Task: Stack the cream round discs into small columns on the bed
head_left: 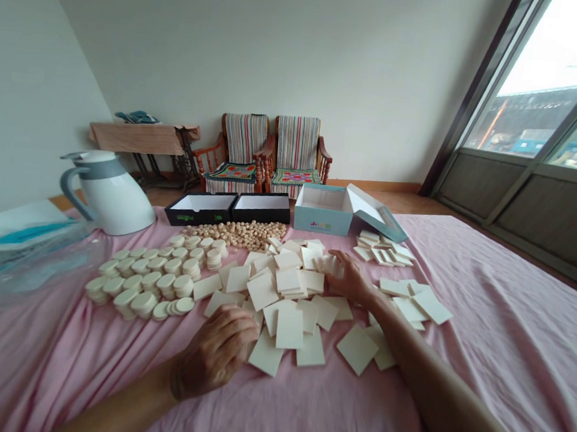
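A heap of cream-white square tiles (pixel 289 329) lies in the middle of the pink cloth. My right hand (pixel 348 277) reaches to the heap's far right side, its fingers closed round a few pale square tiles (pixel 333 266). At the heap's near left edge is my left hand (pixel 221 347), back up, with the fingers curled together; what they hold, if anything, is hidden. Smaller groups of square tiles (pixel 414 300) lie to the right of my right forearm. Left of the heap, round-edged pale discs (pixel 151 282) stand in short stacked rows.
Many small wooden beads (pixel 242 233) are spread behind the discs. Beyond them stand two black open boxes (pixel 262 207) and a light blue box (pixel 323 209) with its lid (pixel 376 213) leaning beside it. A white jug (pixel 115 196) and plastic bags (pixel 25 255) are at left.
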Action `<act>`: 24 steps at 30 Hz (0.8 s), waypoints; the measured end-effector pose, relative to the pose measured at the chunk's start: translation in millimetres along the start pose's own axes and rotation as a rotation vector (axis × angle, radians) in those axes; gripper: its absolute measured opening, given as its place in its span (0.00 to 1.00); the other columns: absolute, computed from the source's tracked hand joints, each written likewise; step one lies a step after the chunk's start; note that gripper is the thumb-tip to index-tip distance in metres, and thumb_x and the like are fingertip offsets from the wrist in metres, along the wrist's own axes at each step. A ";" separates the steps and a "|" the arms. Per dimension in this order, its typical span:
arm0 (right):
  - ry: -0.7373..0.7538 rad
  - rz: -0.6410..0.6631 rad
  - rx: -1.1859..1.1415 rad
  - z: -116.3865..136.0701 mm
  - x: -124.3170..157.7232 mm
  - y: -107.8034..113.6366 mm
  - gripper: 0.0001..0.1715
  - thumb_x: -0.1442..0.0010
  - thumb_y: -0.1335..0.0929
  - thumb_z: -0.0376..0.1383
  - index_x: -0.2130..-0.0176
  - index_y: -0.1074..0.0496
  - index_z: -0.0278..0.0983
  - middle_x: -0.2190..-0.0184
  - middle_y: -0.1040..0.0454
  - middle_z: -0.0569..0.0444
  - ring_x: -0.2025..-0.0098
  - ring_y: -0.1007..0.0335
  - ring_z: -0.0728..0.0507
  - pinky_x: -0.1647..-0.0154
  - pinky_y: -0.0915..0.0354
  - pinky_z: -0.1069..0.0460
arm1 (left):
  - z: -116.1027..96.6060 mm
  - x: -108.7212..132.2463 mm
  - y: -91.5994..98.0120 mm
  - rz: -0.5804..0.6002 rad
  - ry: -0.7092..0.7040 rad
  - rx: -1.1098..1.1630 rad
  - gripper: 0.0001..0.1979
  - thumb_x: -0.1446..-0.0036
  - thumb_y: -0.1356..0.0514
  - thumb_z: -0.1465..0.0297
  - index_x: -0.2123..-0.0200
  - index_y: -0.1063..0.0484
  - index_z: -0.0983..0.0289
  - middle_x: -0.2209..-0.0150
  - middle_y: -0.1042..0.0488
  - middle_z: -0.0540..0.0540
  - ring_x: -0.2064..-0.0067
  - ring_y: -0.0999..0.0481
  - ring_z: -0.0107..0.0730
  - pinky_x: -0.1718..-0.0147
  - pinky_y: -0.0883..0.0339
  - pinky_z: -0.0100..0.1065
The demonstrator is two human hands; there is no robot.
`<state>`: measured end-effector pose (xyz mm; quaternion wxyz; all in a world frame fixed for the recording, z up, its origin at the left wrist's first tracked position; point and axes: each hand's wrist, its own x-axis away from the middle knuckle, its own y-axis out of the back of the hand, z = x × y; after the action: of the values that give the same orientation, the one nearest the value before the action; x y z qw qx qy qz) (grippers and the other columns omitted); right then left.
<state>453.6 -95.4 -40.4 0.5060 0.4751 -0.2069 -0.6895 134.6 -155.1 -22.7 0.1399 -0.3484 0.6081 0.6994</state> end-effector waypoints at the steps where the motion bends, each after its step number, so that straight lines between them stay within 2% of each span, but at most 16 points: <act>1: 0.002 -0.003 -0.002 0.5 0.3 0.1 0.30 0.56 0.32 0.33 0.51 0.34 0.35 0.57 0.27 0.45 0.58 0.30 0.41 0.57 0.36 0.47 | -1.3 -2.2 0.1 0.001 -0.002 0.004 0.13 0.46 0.47 0.81 0.58 0.32 0.66 0.62 0.25 0.58 0.55 0.29 0.36 0.54 0.34 0.41; 8: 0.015 -0.022 -0.014 1.6 1.4 0.6 0.31 0.56 0.31 0.33 0.50 0.34 0.38 0.58 0.26 0.47 0.59 0.31 0.41 0.57 0.36 0.47 | -12.2 -24.2 -7.2 0.029 -0.068 0.081 0.13 0.46 0.48 0.80 0.57 0.33 0.66 0.61 0.26 0.59 0.55 0.29 0.37 0.55 0.34 0.42; 14: -0.028 -0.088 -0.011 8.5 -7.7 9.4 0.28 0.51 0.31 0.39 0.50 0.35 0.36 0.60 0.26 0.46 0.60 0.31 0.40 0.60 0.36 0.48 | -16.2 -55.6 -24.9 0.072 -0.067 0.048 0.13 0.46 0.48 0.79 0.57 0.33 0.67 0.59 0.27 0.59 0.53 0.31 0.38 0.50 0.38 0.43; 19: 0.056 -0.027 -0.037 37.4 -33.0 10.1 0.25 0.51 0.30 0.40 0.53 0.33 0.35 0.64 0.25 0.48 0.62 0.30 0.42 0.62 0.37 0.49 | -9.0 -78.8 -40.0 0.103 0.021 -0.082 0.13 0.43 0.47 0.75 0.55 0.31 0.64 0.54 0.28 0.59 0.49 0.34 0.40 0.47 0.43 0.47; 22: 0.136 0.058 -0.038 58.1 -49.2 7.7 0.24 0.51 0.30 0.38 0.54 0.32 0.33 0.63 0.25 0.46 0.60 0.30 0.40 0.59 0.36 0.48 | -2.3 -83.7 -46.9 0.116 0.092 -0.097 0.11 0.43 0.46 0.73 0.57 0.30 0.64 0.52 0.29 0.59 0.47 0.36 0.43 0.47 0.45 0.49; 24: 0.175 0.070 -0.063 65.9 -54.4 7.1 0.25 0.51 0.30 0.38 0.53 0.32 0.32 0.59 0.25 0.43 0.57 0.30 0.39 0.55 0.37 0.46 | 1.1 -84.1 -50.2 0.122 0.129 -0.088 0.11 0.43 0.46 0.72 0.57 0.29 0.63 0.52 0.29 0.58 0.46 0.36 0.44 0.47 0.44 0.49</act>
<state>402.1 -62.5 19.7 0.5607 0.5100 -0.1564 -0.6333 225.8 -123.8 -5.2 0.0419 -0.3610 0.6045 0.7089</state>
